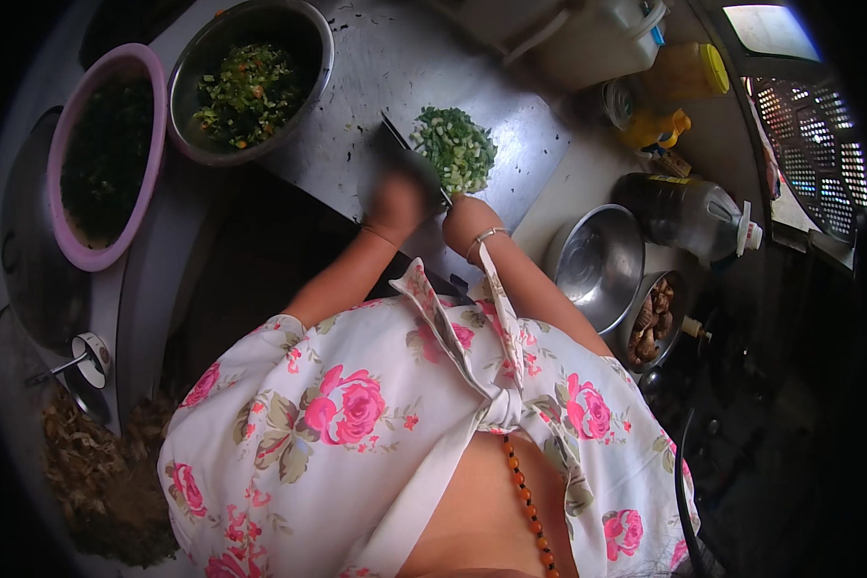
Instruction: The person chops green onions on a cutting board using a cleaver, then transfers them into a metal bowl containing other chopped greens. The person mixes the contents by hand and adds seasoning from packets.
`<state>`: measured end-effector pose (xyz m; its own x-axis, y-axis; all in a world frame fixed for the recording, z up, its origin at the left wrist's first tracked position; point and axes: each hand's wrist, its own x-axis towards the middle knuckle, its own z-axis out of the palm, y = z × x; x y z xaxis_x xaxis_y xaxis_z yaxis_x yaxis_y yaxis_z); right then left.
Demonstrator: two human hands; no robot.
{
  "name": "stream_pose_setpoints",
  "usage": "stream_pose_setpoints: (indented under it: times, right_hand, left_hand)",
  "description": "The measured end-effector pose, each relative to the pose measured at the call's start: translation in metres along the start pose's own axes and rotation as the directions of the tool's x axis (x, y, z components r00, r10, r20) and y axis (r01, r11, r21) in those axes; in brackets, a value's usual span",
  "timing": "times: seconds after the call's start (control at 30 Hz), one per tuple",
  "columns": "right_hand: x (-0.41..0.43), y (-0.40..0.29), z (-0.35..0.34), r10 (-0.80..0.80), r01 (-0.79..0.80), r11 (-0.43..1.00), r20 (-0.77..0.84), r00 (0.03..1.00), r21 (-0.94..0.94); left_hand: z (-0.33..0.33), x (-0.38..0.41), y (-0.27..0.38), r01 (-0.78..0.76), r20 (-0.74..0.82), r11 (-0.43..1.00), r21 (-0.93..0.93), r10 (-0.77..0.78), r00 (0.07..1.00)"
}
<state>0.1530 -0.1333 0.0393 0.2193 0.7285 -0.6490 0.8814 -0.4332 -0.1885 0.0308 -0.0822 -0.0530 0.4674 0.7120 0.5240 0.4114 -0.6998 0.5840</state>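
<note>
A pile of chopped green vegetable (456, 150) lies on the metal work surface (520, 94). A knife with a thin bright edge (397, 131) stands along the left side of the pile, its far end pointing up and left. My right hand (469, 222) is closed at the near end of the knife, below the pile; the handle is hidden. On the left side of the knife is my left hand (396, 206), beside or against a dark, blurred, broad shape that may be the blade. Blur hides its fingers, so its hold cannot be told.
Upper left are a steel bowl (323, 72) of chopped vegetables and a pink basin (157, 155) with dark greens in liquid. At right are an empty steel bowl (598, 267), a bowl of brown pieces (650, 321), a large plastic bottle (683, 209) and a yellow-lidded jar (683, 71).
</note>
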Motion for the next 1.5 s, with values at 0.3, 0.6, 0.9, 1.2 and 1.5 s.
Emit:
stream_pose_setpoints:
  times: [0.3,0.6,0.9,1.2,1.5]
  right_hand:
    - [0.018,0.006,0.006,-0.07,0.077,0.996,-0.144,0.987,0.043]
    - [-0.04,0.015,-0.009,-0.012,0.047,0.987,-0.227,0.974,0.15]
    - [-0.034,0.003,0.018,0.017,-0.016,1.0,-0.034,0.999,0.021]
    - [0.005,-0.032,0.016,-0.003,0.002,0.999,-0.025,1.0,-0.037]
    - [-0.023,0.004,-0.001,-0.005,0.067,0.971,-0.257,0.966,0.23]
  left_hand:
    - [-0.022,0.007,0.017,0.262,0.281,0.951,-0.166,-0.209,0.937]
    - [-0.039,-0.016,-0.002,0.183,0.163,0.966,-0.183,-0.154,0.975]
    - [-0.022,-0.029,-0.013,0.13,0.116,0.991,-0.039,-0.125,0.985]
    - [-0.007,-0.035,-0.024,0.111,0.27,0.994,0.01,-0.109,0.957]
    - [-0.028,-0.003,-0.033,0.077,0.228,0.969,-0.234,-0.022,0.973]
